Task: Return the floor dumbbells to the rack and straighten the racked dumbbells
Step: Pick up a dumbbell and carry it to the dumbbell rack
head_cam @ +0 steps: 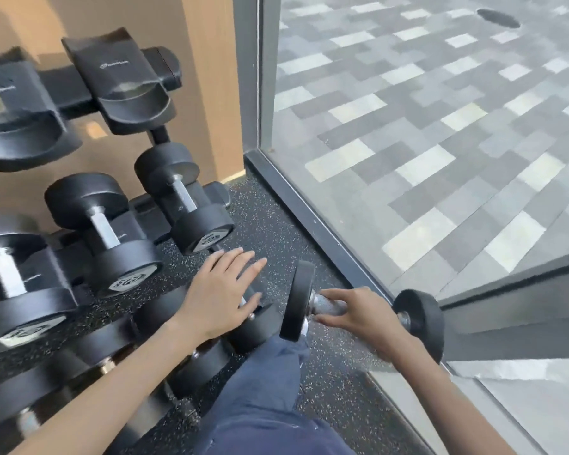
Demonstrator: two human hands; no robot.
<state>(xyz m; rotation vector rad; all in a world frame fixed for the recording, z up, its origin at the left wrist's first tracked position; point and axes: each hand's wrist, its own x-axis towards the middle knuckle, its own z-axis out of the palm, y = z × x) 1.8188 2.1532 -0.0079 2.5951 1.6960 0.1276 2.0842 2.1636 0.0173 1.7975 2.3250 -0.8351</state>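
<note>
1. Two floor dumbbells in play; right grip [352, 315] is clenched, fingers + thumb round the knurled handle of the small dumbbell [298, 302], close to its left head, not mid-bar; left grip [224, 290] is released, fingers straight, palm flat over a bigger floor dumbbell [257, 326] beside the knee [263, 382].
2. Where: small dumbbell sits low by the speckled floor [276, 224], right of the rack [66, 87], far head near the glass wall [408, 159]; can't tell if it's lifted or touching down.
3. Rack: lower tier carries three racked dumbbells [184, 198]; upper cradles [128, 87] hold nothing; more weights lie in a row at lower left.
4. To do it well, I'd say: shift right grip to mid-handle before the lift; held off-centre, the far head prob. dips + twists the wrist.
5. Wrap all fingers fully; a fingertip pinch looks too weak for this.
6. Left grip flat on the neighbour should stop it rolling.
7. Swing the far head away from the glass; risk of a knock there.
8. Seat both heads in a bare cradle, handle in line w/ those below.
</note>
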